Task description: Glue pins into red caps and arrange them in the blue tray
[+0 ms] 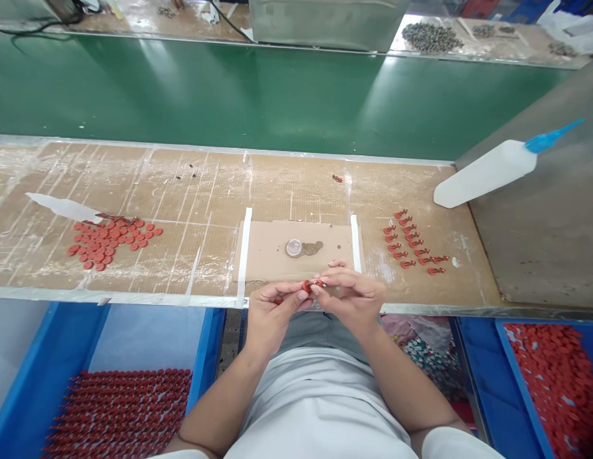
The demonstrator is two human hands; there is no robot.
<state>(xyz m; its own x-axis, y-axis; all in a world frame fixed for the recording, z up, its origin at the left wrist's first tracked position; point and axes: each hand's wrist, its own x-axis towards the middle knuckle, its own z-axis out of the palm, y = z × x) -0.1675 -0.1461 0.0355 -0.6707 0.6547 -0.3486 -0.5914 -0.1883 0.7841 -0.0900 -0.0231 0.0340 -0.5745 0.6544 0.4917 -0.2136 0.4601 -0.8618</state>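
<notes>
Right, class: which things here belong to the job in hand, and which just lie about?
Likely belonging:
red piece, held
red discs, heaped left
red pieces in rows, right
clear dish

Probably lying about:
dark bits
lone piece, towards the back

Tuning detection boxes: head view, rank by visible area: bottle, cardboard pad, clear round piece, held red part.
1. Cardboard pad
2. Bottle
3. Clear round piece

Unranked: red part. It's partly covered, so its full size against the clear round piece is unsure.
</notes>
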